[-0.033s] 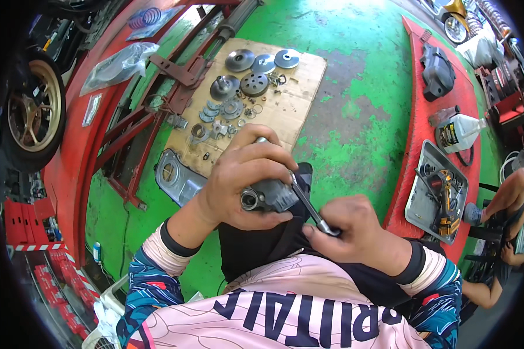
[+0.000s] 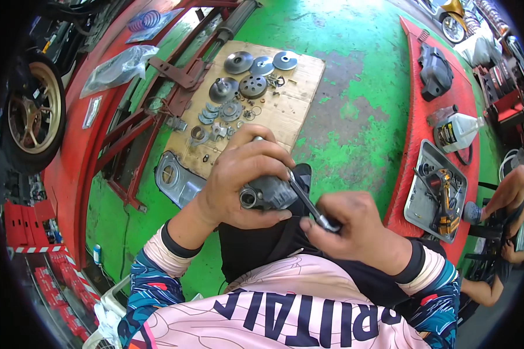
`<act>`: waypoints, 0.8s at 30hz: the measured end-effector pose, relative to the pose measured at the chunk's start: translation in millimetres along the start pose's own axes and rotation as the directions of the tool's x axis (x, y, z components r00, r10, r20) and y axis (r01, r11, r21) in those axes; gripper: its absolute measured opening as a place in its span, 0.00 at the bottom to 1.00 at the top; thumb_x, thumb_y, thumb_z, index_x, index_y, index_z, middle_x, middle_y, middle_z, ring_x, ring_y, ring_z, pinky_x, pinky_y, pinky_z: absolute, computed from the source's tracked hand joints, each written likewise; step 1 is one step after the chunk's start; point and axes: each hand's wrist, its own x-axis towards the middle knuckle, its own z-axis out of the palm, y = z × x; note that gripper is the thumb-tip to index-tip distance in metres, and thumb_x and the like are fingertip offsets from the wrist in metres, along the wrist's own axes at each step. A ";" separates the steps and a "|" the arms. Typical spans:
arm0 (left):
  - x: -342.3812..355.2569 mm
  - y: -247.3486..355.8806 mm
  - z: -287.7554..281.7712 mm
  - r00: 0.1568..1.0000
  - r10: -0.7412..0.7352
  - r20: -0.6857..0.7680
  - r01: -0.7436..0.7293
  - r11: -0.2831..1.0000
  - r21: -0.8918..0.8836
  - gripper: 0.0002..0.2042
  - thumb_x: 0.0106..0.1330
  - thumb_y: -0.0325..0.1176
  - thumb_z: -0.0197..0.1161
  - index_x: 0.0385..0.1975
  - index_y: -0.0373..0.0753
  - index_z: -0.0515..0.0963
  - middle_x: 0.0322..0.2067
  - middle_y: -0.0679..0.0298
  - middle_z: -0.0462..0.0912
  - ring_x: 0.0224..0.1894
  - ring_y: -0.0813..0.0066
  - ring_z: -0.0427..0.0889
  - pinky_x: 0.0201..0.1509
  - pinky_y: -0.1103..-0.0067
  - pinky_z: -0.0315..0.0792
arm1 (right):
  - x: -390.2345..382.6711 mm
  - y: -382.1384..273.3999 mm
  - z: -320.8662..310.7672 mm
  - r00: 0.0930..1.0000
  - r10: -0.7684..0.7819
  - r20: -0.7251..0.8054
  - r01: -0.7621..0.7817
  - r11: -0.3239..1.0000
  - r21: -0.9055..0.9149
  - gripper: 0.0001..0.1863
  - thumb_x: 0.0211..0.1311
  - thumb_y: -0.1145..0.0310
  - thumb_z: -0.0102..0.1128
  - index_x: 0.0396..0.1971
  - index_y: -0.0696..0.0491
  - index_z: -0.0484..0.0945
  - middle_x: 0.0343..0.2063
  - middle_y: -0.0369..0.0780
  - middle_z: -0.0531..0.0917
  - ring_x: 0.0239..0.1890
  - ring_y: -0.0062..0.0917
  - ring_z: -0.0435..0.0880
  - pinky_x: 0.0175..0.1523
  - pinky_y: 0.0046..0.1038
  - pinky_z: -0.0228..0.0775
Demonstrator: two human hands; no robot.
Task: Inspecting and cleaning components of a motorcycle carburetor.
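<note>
My left hand is wrapped round a grey cast-metal part, held above my lap. A round, hollow metal opening shows at the part's left end. In my right hand is the near end of a slim metal wrench, with the thumb pressed along it. The wrench's far end reaches the part beside my left fingertips. How it fits there is hidden by those fingers.
Ahead, a cardboard sheet on the green floor carries several discs, rings and small parts. A metal cover lies at its near edge. At right, a red platform bears a metal tray with a drill, and a white bottle. Another person's arm is at far right.
The wrench has turned slightly, its near end shifting a little up and left with my right fingers. My left hand keeps its hold on the metal part.
</note>
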 end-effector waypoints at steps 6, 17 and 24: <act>-5.2 -5.1 3.3 0.996 -0.031 -0.078 0.035 0.998 0.056 0.21 0.42 0.41 0.78 0.36 0.44 0.78 0.41 0.60 0.87 0.47 0.54 0.76 0.55 0.63 0.68 | 10.4 -7.5 -1.4 0.963 -0.206 -0.172 0.106 0.881 -0.461 0.08 0.54 0.69 0.68 0.32 0.55 0.83 0.15 0.38 0.76 0.17 0.33 0.77 0.23 0.33 0.67; -6.6 -18.6 0.6 0.963 -0.150 -0.226 0.137 0.988 -0.072 0.18 0.51 0.39 0.71 0.39 0.36 0.77 0.42 0.53 0.84 0.51 0.61 0.77 0.61 0.66 0.68 | -9.0 -10.4 3.6 0.963 -0.120 -0.241 0.071 0.977 -0.203 0.07 0.58 0.66 0.66 0.28 0.54 0.80 0.15 0.40 0.77 0.16 0.35 0.79 0.23 0.36 0.68; 6.7 -12.5 0.0 0.892 -0.400 -0.211 0.333 0.897 -0.291 0.18 0.51 0.38 0.71 0.38 0.34 0.78 0.42 0.54 0.83 0.49 0.66 0.80 0.59 0.70 0.71 | 5.5 -12.5 16.7 0.985 -0.108 -0.132 0.054 0.931 -0.360 0.07 0.56 0.67 0.67 0.30 0.54 0.80 0.16 0.40 0.77 0.19 0.35 0.80 0.25 0.35 0.70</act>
